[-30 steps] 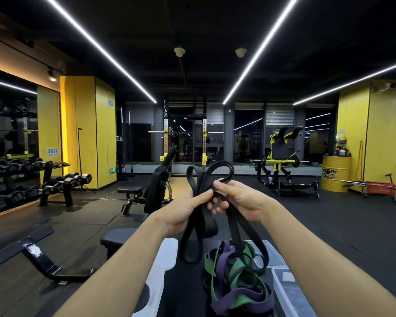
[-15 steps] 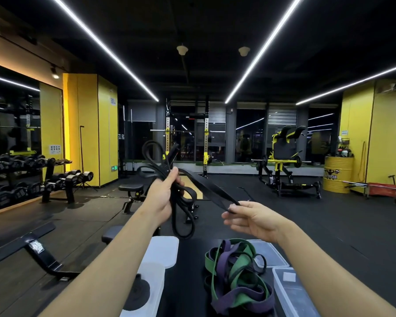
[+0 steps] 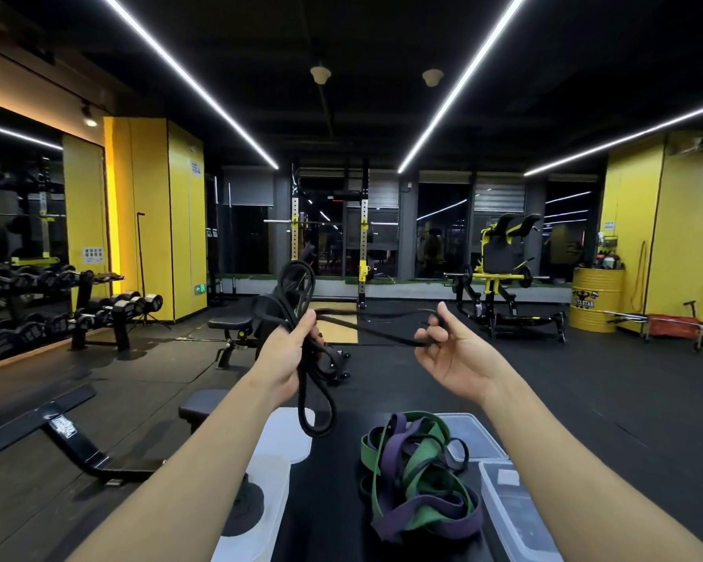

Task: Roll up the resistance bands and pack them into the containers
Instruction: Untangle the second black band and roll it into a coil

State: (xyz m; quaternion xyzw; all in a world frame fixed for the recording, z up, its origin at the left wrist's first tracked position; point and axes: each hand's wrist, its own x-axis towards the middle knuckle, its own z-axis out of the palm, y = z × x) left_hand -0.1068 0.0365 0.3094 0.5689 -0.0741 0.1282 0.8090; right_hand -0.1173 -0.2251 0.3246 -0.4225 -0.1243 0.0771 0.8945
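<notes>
Single head-worn wide-angle view, facing forward and slightly down; left hand (image 3: 287,358), right hand (image 3: 457,356) near camera.

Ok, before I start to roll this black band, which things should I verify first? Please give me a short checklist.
1. Left hand grips the bundled black band: ok.
2. Right hand holds the band's far end: ok.
3. Stretch between the hands is flat and untwisted: cannot tell.
4. Bundle is tidy: not ok, loose loops hang below the left hand.
5. Black band hangs apart from the green and purple bands: ok.
6. Clear container is open: cannot tell.
</notes>
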